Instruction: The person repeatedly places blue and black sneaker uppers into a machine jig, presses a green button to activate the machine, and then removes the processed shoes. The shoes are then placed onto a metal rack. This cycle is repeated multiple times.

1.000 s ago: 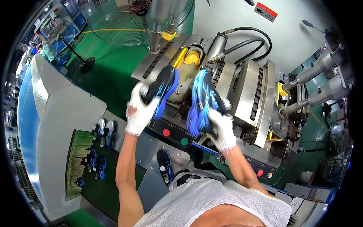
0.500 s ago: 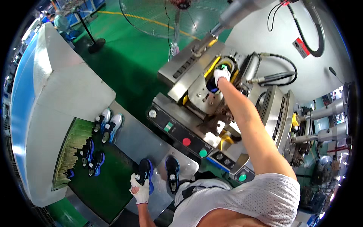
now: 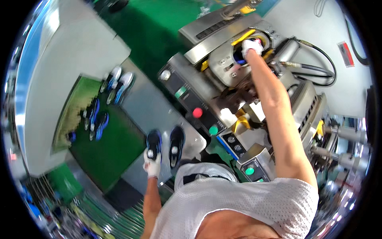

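At lower centre of the frame, the heel end of a black shoe point(image 3: 154, 140) is pinched by the left hand point(image 3: 152, 165); its toe is pointed toward the top, its long axis nearly in line with the forearm. A second shoe point(image 3: 177, 142) is set just beside it on the bench point(image 3: 139, 104). At upper right, a blue-edged shoe point(image 3: 239, 57) is partly hidden inside the mould point(image 3: 223, 59) by the right hand point(image 3: 252, 46), whose grip cannot be told.

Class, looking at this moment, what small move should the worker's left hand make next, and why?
Probably the left hand should let go of the nearer dark shoe: it appears to rest on the metal shelf beside another dark shoe, while the right hand is at the machine, where a second hand might help.
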`<state>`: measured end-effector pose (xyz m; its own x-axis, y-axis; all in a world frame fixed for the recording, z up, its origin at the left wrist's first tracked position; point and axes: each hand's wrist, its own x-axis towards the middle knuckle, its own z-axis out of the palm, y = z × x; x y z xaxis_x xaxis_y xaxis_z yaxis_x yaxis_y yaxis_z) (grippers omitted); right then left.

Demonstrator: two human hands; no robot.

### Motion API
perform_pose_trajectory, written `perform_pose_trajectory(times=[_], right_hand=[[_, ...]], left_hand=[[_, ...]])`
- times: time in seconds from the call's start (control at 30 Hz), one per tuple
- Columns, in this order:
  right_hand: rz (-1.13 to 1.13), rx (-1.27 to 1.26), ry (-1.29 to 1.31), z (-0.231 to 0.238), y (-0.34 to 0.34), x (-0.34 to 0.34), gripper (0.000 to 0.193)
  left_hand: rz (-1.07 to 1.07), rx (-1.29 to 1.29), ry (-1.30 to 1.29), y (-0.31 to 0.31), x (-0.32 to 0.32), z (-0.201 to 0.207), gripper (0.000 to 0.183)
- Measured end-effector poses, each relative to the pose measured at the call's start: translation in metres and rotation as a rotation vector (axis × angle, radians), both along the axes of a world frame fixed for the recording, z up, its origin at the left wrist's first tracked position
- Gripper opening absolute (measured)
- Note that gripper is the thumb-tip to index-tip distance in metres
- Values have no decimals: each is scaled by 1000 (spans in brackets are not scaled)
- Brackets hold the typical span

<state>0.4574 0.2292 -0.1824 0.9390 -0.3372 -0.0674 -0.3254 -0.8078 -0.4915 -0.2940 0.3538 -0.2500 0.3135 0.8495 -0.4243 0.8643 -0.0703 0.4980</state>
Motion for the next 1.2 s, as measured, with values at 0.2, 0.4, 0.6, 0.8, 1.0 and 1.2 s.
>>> perform_pose_trajectory(times=[0.2,0.4,0.6,0.8,1.0,1.2], right_hand=[[863,-105,-37,129,-10,-93,49],[973,213,-493,152,-12,-414,77],[1110,-841,-292,-25,-92,-474,105],[988,-40,45,-11,-43,-579,92],[607,-113,129,-192,-21,-694,82],[162,317,397,-86,4,-672,74]], left_hand=[[-62,76,-101,0,-14,-14,77],[2,-29,-352,1,-11,-11,64],[-137,-64,-366,10,-20,-22,84],[-223,-2,-360,14,-24,-22,84],[-358,-118,-324,32,-20,-9,78],[-356,-281,-350,56,-2,-36,85]])
